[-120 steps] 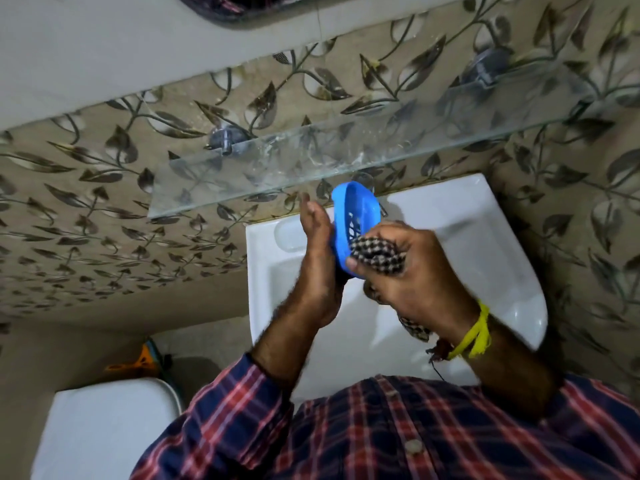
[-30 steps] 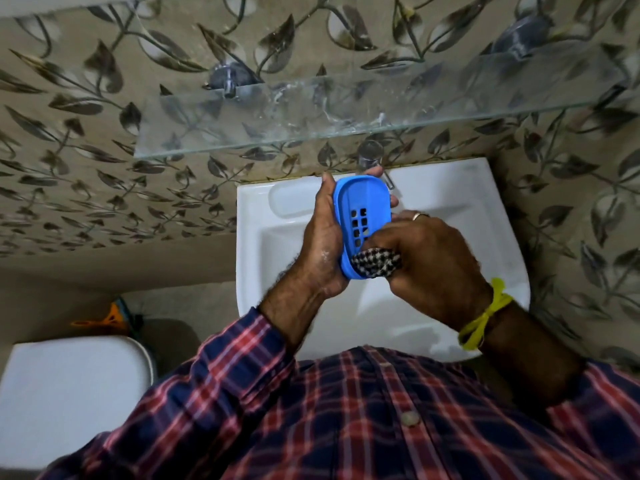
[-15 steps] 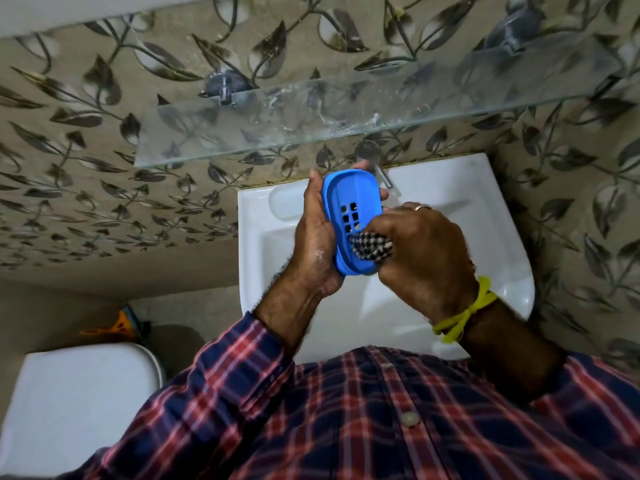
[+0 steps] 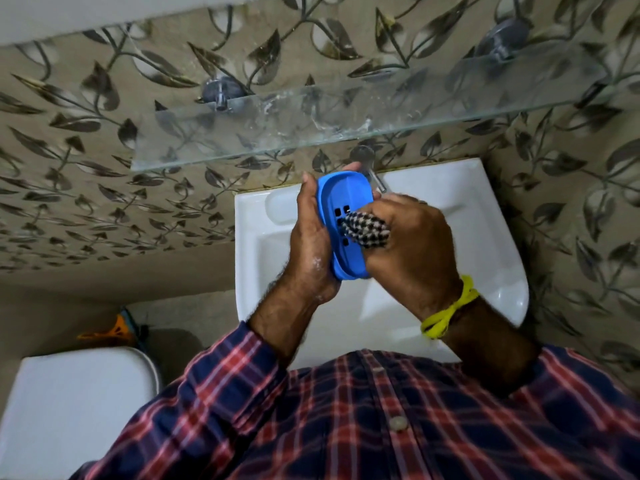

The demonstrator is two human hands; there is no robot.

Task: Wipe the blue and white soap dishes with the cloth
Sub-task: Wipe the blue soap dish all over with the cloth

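The blue soap dish [image 4: 346, 199] looks like smooth matt plastic. The cloth [image 4: 367, 228] is a woven checked fabric, black and white. The sink [image 4: 450, 216] is glossy white ceramic. The shelf [image 4: 311, 133] is clear glass with smeared marks, and the wall [image 4: 86, 133] has shiny leaf-patterned tiles.

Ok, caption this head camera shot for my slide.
Left hand steadies blue soap dish while right hand wipes it with checked cloth.

Left hand [image 4: 310, 244] curled in a grip, right hand [image 4: 412, 251] fisted alongside, touching.
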